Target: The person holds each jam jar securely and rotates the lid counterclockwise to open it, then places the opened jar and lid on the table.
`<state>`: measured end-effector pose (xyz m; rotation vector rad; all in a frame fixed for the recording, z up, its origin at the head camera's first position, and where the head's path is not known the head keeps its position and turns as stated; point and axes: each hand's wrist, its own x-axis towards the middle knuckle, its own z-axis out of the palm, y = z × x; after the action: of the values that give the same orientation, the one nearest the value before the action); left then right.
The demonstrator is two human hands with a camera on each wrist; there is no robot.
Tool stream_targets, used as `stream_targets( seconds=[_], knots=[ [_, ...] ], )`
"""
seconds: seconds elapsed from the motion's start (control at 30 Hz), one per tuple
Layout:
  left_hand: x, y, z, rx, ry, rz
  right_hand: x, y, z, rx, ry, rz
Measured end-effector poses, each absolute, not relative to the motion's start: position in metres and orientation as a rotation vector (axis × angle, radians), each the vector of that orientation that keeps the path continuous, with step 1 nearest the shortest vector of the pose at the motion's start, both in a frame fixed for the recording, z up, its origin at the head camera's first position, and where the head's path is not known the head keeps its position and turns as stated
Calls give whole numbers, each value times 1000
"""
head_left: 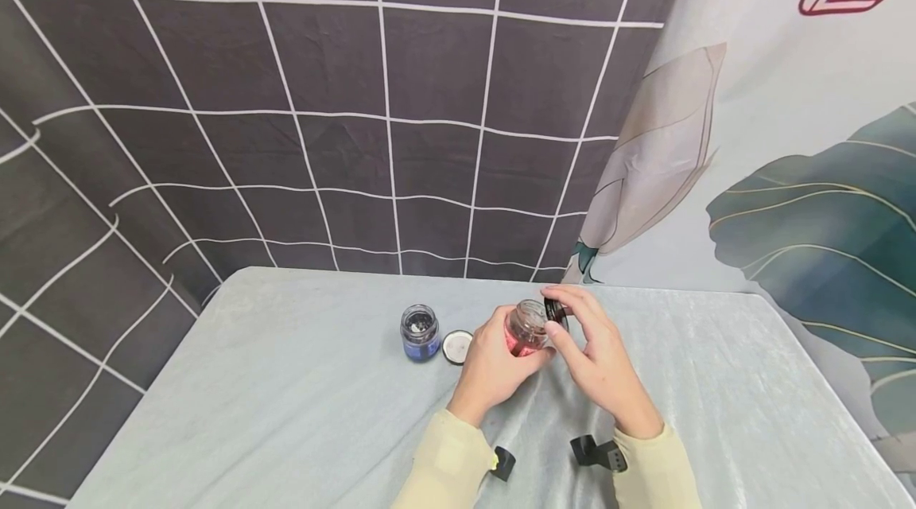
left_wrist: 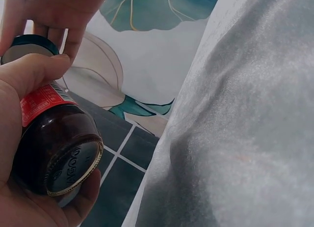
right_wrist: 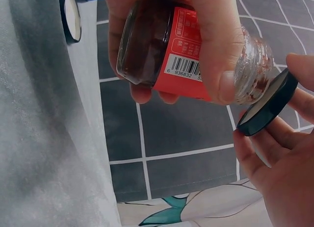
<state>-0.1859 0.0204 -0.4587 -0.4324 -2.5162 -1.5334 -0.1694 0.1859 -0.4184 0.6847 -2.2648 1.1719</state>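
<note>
My left hand [head_left: 494, 363] grips a glass jar [right_wrist: 186, 55] with a red label and dark contents, its thumb across the label. The jar's mouth is uncovered, with reddish bits clinging inside the neck. Between the thumb and fingertips of my right hand [head_left: 597, 354], a dark screw lid [right_wrist: 269, 103] is pinched at its rim. The lid stands on edge right beside the jar's mouth, its pale inner side facing the glass. In the left wrist view the jar's embossed base [left_wrist: 73, 165] faces the camera.
A second glass jar [head_left: 420, 334] with a blue label stands uncapped on the grey cloth-covered table [head_left: 286, 398], left of my hands. Next to it a lid [head_left: 456, 347] lies with its white inside up. A dark gridded curtain [head_left: 322, 95] hangs behind the table.
</note>
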Motion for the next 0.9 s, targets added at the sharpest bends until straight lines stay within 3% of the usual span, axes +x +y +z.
stream_targets(
  seconds=[0.9],
  knots=[
    [-187,20,-463,-427,-2506,-1492,-172,186,-423,687,-2197,1149]
  ],
)
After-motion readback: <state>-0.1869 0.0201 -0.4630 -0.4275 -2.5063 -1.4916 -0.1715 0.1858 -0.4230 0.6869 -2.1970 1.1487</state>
